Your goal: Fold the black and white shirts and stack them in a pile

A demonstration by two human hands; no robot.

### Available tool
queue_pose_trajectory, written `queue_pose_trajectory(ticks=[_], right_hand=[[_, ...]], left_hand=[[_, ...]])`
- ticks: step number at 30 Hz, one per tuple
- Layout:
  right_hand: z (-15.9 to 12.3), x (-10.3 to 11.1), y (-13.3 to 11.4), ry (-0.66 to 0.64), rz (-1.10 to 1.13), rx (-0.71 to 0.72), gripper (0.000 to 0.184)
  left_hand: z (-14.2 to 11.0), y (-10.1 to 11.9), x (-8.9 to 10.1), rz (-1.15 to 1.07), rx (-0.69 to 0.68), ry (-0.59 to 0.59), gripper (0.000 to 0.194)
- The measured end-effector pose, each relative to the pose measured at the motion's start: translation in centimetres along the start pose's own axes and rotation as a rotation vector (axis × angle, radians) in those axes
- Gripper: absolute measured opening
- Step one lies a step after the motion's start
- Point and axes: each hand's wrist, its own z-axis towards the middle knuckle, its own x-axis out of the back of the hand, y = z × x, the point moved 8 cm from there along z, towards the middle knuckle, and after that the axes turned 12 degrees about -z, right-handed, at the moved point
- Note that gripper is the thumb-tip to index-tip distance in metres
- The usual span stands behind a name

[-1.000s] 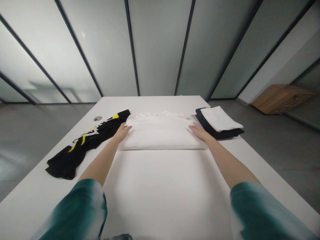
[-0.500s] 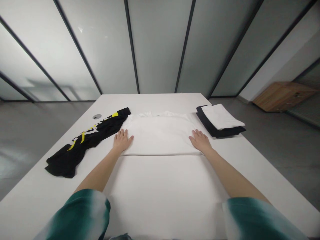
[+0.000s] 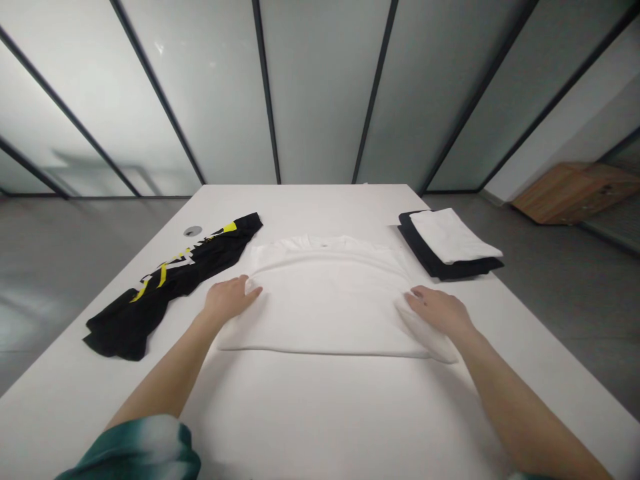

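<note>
A black garment (image 3: 210,265) with yellow and white markings lies at the left of the white worktop (image 3: 320,208), near a grey disc (image 3: 193,231). At right, a folded white cloth (image 3: 453,237) rests on a dark cloth (image 3: 463,269). Beyond are frosted panels (image 3: 320,87), grey floor (image 3: 75,247) and a wooden cabinet (image 3: 570,193).

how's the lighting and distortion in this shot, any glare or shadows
Head view: the frosted glass partition looks brightest at left, with a small glint; head view: its dark bars splay outward, suggesting wide-angle stretch; head view: soft shadows fall on the white table nearer than the white T-shirt, which almost blends into it.
</note>
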Motion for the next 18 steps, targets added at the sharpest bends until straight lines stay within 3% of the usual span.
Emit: queue_pose_trajectory(ticks=[4, 9, 13, 18], right_hand=[[5.8, 1.1, 0.3, 0.053, 0.154, -0.101, 0.049], [11.8, 1.0, -2.0, 0.039, 0.157, -0.071, 0.053], [13.5, 0.8, -2.0, 0.038, 0.086, -0.088, 0.053], [13.7, 0.0, -1.7, -0.048, 0.004, -0.003, 0.041]], left_hand=[[5.5, 0.0, 2.3, -0.135, 0.078, 0.179, 0.061], [11.1, 1.0, 1.1, -0.226, 0.086, 0.113, 0.059], [13.0, 1.2, 0.9, -0.210, 0.037, 0.054, 0.057], [13.9, 0.4, 1.2, -0.207, -0.004, -0.046, 0.043]])
